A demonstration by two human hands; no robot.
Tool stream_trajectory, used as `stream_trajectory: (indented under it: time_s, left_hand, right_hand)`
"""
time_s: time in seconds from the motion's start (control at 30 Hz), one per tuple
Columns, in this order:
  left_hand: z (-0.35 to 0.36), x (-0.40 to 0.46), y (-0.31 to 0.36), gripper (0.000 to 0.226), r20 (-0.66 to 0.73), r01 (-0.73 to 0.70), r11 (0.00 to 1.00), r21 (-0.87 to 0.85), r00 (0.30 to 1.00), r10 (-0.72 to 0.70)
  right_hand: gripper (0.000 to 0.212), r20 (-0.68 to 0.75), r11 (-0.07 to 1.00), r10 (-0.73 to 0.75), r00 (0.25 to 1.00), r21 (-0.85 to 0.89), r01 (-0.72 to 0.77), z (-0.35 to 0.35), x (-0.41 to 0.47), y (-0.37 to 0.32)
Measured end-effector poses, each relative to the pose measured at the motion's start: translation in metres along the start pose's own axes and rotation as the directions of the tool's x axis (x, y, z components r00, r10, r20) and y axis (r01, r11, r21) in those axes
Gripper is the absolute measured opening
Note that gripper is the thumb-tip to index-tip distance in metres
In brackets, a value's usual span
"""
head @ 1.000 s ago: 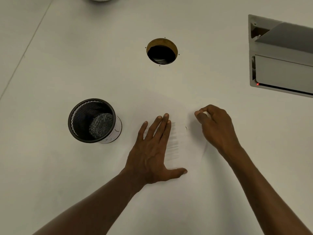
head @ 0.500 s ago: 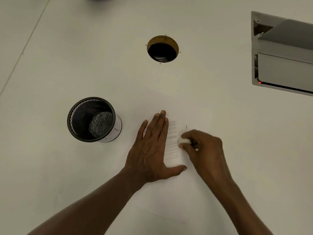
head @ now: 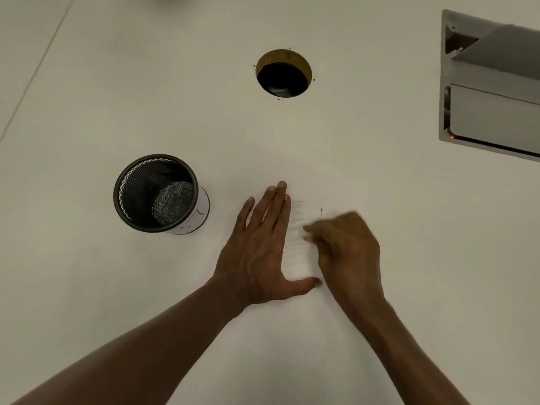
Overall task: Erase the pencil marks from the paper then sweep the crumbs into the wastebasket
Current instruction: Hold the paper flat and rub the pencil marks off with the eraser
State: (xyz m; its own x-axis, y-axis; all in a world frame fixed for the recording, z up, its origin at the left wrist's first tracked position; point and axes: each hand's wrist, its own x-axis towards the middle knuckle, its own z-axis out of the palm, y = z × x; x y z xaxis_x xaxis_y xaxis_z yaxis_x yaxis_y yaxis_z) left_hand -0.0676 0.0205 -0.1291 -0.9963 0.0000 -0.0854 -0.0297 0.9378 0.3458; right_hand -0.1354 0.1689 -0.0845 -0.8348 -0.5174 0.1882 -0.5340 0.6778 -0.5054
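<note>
1. A white sheet of paper (head: 298, 252) lies flat on the pale off-white counter (head: 117, 97), near the middle of the visible surface and closer to its near edge than its far one. The sheet is almost the same tone as the counter, so its outline is hard to trace.
2. Faint rows of grey pencil marks (head: 296, 226) run across the strip of paper that shows between the two hands, and a small dark mark (head: 321, 211) sits just beyond them.
3. The left hand (head: 260, 252) lies palm-down on the paper's left part, fingers straight and close together, thumb stretched out to the right along the sheet's near side.
4. The right hand (head: 347, 249) is on the paper just right of the marks, motion-blurred. Its fingers are curled inward, fingertips pointing toward the left hand. I cannot tell what, if anything, they pinch.
5. The thumb of the left hand nearly touches the right hand's wrist side.
6. A black round wire-mesh wastebasket (head: 159, 194) stands upright to the left of the left hand, near it but apart, with a grey crumpled wad (head: 172, 203) inside.
</note>
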Motion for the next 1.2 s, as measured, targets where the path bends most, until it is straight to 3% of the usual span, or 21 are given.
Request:
stream_trajectory:
  time_s: [0.13,0.3,0.43,0.63,0.8,0.97,1.1,1.2]
  left_hand:
    - [0.000,0.000,0.001,0.133,-0.009,0.001,1.000,-0.002,1.000,-0.001]
    - [0.000,0.000,0.000,0.130,-0.003,0.008,1.000,-0.001,1.000,-0.008]
    - [0.001,0.001,0.001,0.133,-0.012,0.005,1.000,0.000,1.000,-0.005]
    - [0.000,-0.001,0.001,0.129,-0.016,0.006,1.000,-0.012,1.000,-0.006]
    - [0.000,0.001,0.001,0.132,-0.020,0.011,1.000,-0.014,1.000,-0.011]
    - [0.001,0.000,0.000,0.130,-0.001,0.011,1.000,-0.012,1.000,-0.011]
    - [0.001,0.001,0.001,0.132,-0.015,0.015,1.000,-0.015,1.000,-0.015]
    - [0.001,0.002,0.002,0.131,-0.020,0.025,1.000,-0.016,0.999,-0.025]
  right_hand:
    - [0.017,-0.121,0.998,0.034,0.992,-0.048,-0.040,0.016,0.055,0.006]
    - [0.026,-0.102,0.999,0.038,0.994,-0.006,-0.039,0.007,-0.016,0.002]
    - [0.021,-0.168,0.997,0.073,0.983,-0.021,-0.078,0.022,0.045,0.009]
    - [0.029,-0.133,0.997,0.069,0.989,0.037,-0.064,0.015,-0.015,0.003]
    - [0.024,-0.178,0.994,0.106,0.978,0.016,-0.105,0.029,0.046,0.004]
    - [0.022,-0.143,0.996,0.085,0.986,0.023,-0.082,0.019,-0.015,-0.004]
    - [0.024,-0.201,0.992,0.128,0.971,0.031,-0.125,0.030,0.040,0.002]
    - [0.021,-0.157,0.990,0.138,0.978,0.035,-0.134,0.027,0.038,-0.002]
